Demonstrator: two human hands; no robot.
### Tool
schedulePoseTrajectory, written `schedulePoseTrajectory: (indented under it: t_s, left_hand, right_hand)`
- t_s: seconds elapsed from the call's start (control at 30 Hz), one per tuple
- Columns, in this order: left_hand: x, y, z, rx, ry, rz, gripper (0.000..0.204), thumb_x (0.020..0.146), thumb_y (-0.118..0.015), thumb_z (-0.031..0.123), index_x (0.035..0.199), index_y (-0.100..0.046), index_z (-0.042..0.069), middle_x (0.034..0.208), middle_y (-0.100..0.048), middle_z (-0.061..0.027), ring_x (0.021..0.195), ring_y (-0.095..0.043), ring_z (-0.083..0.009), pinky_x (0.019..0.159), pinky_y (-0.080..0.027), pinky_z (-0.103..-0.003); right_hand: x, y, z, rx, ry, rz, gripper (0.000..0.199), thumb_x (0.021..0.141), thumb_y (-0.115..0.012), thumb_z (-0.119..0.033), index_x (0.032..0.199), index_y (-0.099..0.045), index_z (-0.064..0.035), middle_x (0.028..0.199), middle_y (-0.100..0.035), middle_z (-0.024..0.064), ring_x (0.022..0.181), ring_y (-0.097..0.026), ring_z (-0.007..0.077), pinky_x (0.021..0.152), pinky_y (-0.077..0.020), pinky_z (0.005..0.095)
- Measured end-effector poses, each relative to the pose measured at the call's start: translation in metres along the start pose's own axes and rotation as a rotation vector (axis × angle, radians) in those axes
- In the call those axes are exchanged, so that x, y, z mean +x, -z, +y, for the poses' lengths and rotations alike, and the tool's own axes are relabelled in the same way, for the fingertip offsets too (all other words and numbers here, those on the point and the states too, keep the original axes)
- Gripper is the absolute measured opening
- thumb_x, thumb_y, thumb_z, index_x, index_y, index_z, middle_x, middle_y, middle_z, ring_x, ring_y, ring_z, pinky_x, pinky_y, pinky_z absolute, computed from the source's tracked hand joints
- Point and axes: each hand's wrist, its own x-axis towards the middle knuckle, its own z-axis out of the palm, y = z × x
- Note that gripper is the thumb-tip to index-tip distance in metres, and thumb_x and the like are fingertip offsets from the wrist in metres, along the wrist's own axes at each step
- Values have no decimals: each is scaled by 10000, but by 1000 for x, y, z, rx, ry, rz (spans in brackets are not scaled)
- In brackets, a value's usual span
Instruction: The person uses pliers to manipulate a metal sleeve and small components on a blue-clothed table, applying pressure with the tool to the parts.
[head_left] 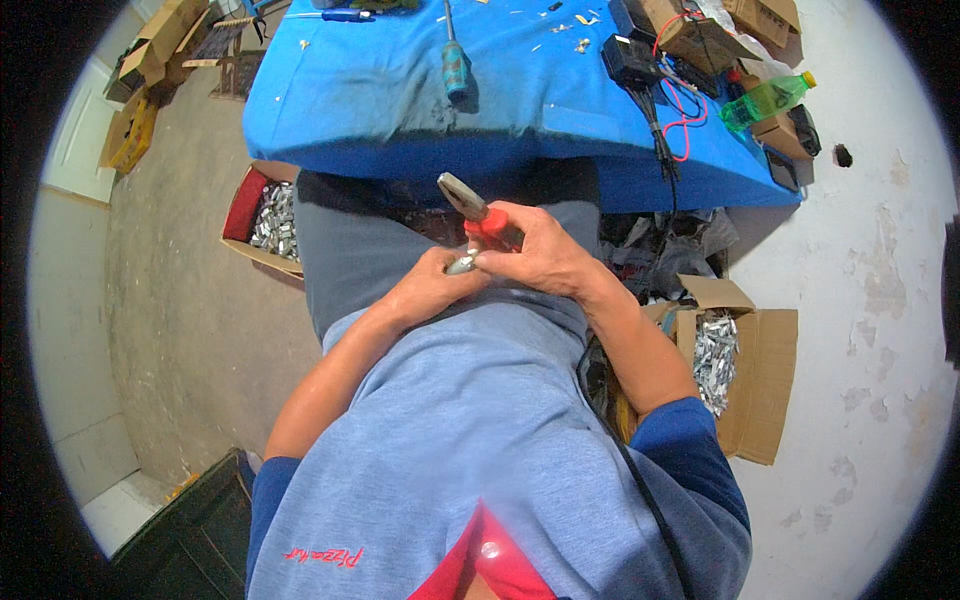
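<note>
Close to my body, above my lap, both hands meet. My right hand [540, 250] is closed around the red handles of a pair of pliers [464, 198], whose metal jaws point up and away to the left. The fingertips of that hand also reach a small silvery metal piece [461, 265]. My left hand [432, 283] pinches this same piece from the left; its exact kind is too small to tell. The pliers' jaws stand apart from the piece.
Ahead is a blue-covered table [400, 130] with a screwdriver [455, 70]. At its right lie cables [655, 130], a black adapter [628, 60] and a green bottle [768, 102]. Boxes of small metal parts stand left [272, 220] and right [715, 360]. A black cord [640, 480] runs along my right side.
</note>
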Motion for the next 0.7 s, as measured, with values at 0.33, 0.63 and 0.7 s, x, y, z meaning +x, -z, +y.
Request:
schedulePoseTrajectory:
  t_s: [0.33,0.63,0.7]
  left_hand:
    - [-2,-5,3,24,-61,22,396,950,-624,353,699,-552,55,660,-480,53,604,-386,-59,514,-305,-267]
    - [-1,9,-15,-262,-5,-36,373,968,-587,365,707,-470,126,596,-395,52,536,-318,-66,486,-254,-254]
    - [-2,6,-11,-272,-11,-24,347,971,-584,345,729,-481,119,597,-398,52,536,-318,-64,484,-254,-252]
  right_hand:
    - [-13,-8,-4,194,-197,165,305,851,-591,-91,1147,-563,-25,952,-656,50,841,-613,128,786,-520,313]
    - [-57,-7,7,-407,-212,71,531,777,-505,-56,1303,-453,-15,1244,-545,254,1152,-535,413,986,-422,445]
    - [-62,-7,-1,-462,-213,38,555,770,-492,-31,1320,-441,26,1245,-544,252,1154,-531,406,993,-418,424]
